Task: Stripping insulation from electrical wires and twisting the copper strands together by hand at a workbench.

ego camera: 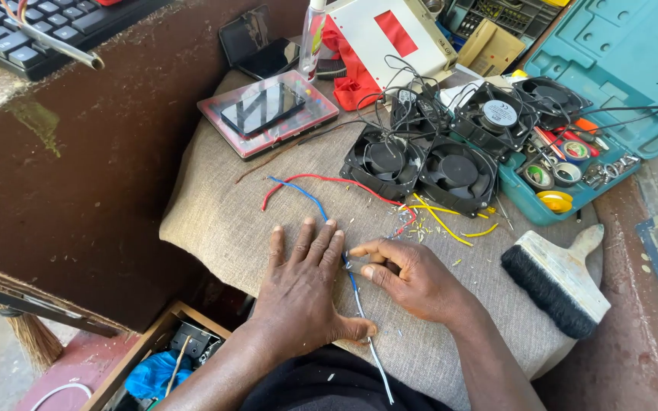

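My left hand (300,285) lies flat, fingers spread, on a burlap-covered surface (215,221), beside a blue wire (315,204) that runs under it toward me. My right hand (405,275) rests to its right with thumb and forefinger pinched on that blue wire at about the middle. A red wire (310,180) curves beyond the fingers toward some yellow wires (439,217). Small bits of cut insulation lie scattered near the yellow wires.
Several black cooling fans (451,144) with tangled leads sit at the back. A teal tool case (618,68) holds tape rolls and tools. A wide brush (561,278) lies right. A phone on a red-rimmed case (268,113), a keyboard (32,30) and an open drawer (169,354) are left.
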